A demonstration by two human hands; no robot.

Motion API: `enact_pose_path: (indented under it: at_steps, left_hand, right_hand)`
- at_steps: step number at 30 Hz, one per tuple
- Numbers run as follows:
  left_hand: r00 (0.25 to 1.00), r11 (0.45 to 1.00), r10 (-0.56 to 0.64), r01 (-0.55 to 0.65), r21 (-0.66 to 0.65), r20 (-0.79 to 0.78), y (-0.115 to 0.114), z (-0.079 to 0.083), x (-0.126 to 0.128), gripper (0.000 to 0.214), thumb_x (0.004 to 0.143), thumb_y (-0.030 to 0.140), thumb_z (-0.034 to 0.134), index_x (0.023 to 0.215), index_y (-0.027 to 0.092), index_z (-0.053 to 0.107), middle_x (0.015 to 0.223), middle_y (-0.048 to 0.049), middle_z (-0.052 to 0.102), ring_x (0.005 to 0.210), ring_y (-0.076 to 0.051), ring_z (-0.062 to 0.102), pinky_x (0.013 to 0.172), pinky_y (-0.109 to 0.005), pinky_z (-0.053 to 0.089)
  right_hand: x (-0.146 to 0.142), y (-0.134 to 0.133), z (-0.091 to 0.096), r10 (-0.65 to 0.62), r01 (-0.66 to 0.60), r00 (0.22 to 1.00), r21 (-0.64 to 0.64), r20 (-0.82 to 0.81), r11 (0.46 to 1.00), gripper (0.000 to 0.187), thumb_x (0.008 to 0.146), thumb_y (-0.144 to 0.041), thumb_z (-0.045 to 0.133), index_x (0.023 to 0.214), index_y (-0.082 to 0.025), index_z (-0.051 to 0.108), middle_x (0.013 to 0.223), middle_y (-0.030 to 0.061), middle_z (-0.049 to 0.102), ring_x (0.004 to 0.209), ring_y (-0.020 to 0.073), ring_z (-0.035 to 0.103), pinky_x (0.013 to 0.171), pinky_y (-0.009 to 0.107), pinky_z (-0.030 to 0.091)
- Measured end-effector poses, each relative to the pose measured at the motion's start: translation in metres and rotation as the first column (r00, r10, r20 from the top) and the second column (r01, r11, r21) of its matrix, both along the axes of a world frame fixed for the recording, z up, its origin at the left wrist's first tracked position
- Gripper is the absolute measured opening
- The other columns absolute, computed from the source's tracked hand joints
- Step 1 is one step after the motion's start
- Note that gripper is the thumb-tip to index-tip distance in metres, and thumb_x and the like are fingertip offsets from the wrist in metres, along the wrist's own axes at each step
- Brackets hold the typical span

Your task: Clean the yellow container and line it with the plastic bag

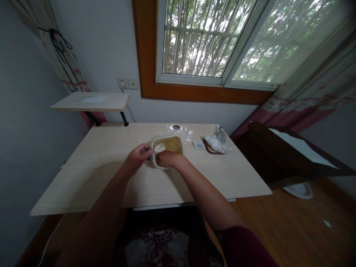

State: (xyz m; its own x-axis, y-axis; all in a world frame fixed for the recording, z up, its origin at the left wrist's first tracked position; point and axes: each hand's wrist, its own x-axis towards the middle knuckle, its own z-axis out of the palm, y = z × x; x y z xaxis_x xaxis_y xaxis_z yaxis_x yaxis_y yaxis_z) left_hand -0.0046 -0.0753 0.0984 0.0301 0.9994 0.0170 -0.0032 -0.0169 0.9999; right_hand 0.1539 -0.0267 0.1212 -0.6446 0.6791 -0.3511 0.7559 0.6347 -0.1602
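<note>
On desk [111, 178] — left hand [138, 155] grip pinching wrapped tray [170, 144]; right hand [167, 158] on rim, grip unclear.

Yellow-brown container [172, 144], pale wood-grain table [105, 181], maroon sleeve [246, 246]

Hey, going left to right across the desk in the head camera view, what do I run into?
Left hand → clear-wrapped tray → small white packet → crumpled white bag. The right hand overlaps the tray, so I leave it out.
</note>
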Motion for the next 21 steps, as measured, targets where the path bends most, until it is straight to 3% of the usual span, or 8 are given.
enact_pose_path:
  at_steps: [12, 21]
  left_hand:
    - [1.000, 0.999, 0.028, -0.028, 0.024, 0.012, 0.005, -0.009, 0.000, 0.030, 0.078, 0.043, 0.073, 0.080, 0.017, 0.058, 0.070, 0.0019, 0.061, 0.063, -0.012, 0.058, 0.063, -0.026, 0.047]
    - [0.999, 0.999, 0.031, -0.031, 0.007, 0.020, 0.004, -0.006, 0.000, 0.033, 0.077, 0.045, 0.074, 0.082, 0.017, 0.058, 0.071, 0.0018, 0.060, 0.064, -0.012, 0.056, 0.063, -0.026, 0.047]
  right_hand:
    - [-0.007, 0.014, -0.002, 0.052, -0.041, 0.991, -0.086, 0.121, 0.995, 0.036, 0.098, -0.022, 0.048, 0.118, -0.006, 0.073, 0.122, 0.0213, 0.071, 0.109, 0.0285, 0.071, 0.089, 0.030, 0.054]
    - [-0.005, 0.015, -0.001, 0.060, -0.059, 0.997, -0.029, 0.037, 0.998, 0.036, 0.099, -0.024, 0.048, 0.119, -0.007, 0.072, 0.121, 0.0197, 0.072, 0.108, 0.0272, 0.070, 0.090, 0.029, 0.052]
